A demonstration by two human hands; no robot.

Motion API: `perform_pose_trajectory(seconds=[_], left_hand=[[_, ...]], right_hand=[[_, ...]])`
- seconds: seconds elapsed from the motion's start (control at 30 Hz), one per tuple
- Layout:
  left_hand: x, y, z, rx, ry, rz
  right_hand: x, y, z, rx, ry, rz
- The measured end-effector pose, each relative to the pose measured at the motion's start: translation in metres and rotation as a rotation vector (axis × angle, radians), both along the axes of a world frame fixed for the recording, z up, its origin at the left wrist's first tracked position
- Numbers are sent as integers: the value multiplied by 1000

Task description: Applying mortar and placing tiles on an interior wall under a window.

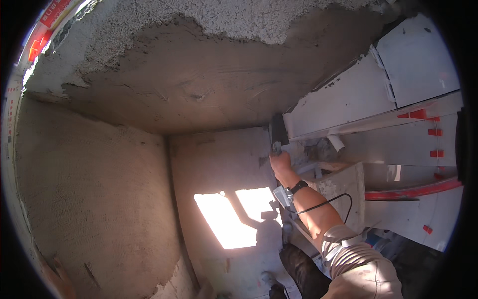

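My right hand (280, 162) is closed round the handle of a plastering trowel (279, 130). The trowel's dark flat blade is at the lower right end of a wall of wet brown plaster (214, 84), beside white tiles. A black strap and a small grey device with a cable are on my right wrist. At the lower left rim, my left hand (59, 276) shows only in part, dim, with its fingers stretched out against the brown rendered side wall (99, 189).
Rough grey wall (249, 20) shows above the wet plaster. White tiles (343, 94) with red levelling wedges (436, 154) cover the right wall. A white pipe stub (336, 143) sticks out. Near my right forearm are a pale box-like frame (346, 184) and a red hose (413, 190). Sunlight patches the floor (199, 154).
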State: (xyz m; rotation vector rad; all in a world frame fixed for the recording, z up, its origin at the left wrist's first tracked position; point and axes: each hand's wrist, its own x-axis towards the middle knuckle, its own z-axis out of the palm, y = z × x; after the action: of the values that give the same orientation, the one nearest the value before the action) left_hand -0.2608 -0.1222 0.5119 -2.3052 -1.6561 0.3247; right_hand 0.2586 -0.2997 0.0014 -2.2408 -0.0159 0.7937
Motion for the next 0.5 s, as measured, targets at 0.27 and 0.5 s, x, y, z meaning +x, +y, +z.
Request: perform_pose_trajectory(seconds=[0.27, 0.5], left_hand=[[-11, 3, -22, 136, -164, 13], [-3, -1, -8, 155, -52, 4]], right_hand=[[-13, 1, 76, -63, -133, 19], [-21, 5, 136, -48, -66, -7]])
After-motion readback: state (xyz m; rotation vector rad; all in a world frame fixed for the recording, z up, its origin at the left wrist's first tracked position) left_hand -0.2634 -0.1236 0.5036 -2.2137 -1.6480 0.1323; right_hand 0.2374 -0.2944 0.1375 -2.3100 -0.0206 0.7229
